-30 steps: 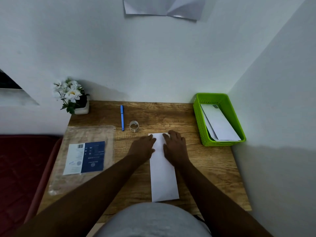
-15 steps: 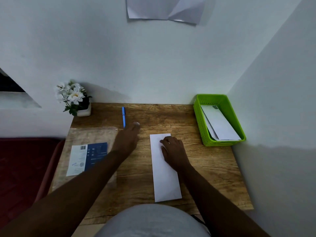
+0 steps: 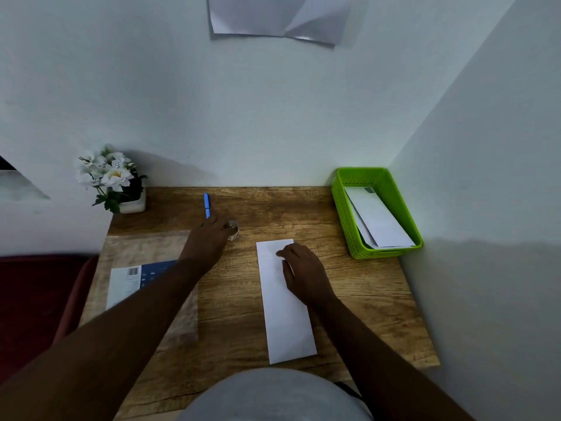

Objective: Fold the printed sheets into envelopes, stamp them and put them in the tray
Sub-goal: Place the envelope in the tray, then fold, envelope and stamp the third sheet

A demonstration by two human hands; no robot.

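1 folded sheet (image 3: 285, 302) is laid lengthwise on the table (image 3: 364, 299), its near short edge close to the table's front edge, far short edge abt mid-depth. The right hand (image 3: 303, 271) is rested on the sheet's far right part, fingers loosely bent and pressed down on the paper, nothing gripped. Bare wood is left betw. the sheet's right edge and the table's right edge, and betw. the sheet and the plastic sleeve.

1 clear plastic sleeve (image 3: 151, 268) w/ 1 blue-and-white printed card (image 3: 133, 281) inside is laid along the table's left edge, partly covered by the left forearm.

The left hand (image 3: 209, 241) is stretched toward the back-centre, fingers over 1 small roll (image 3: 233, 230), prob. tape or stamps. Whether the roll is gripped or only touched can't be told. 1 blue pen (image 3: 207, 205) is laid just behind the hand, near the back edge.

1 green tray (image 3: 343, 214) is set in the back right corner, against the right wall. At least 2 envelopes (image 3: 379, 223) are seen inside, overlapped; exact no. can't be told. 1 pot of white flowers (image 3: 112, 180) is stood in the back left corner. 1 creased paper (image 3: 279, 16) is fixed high on the back wall.
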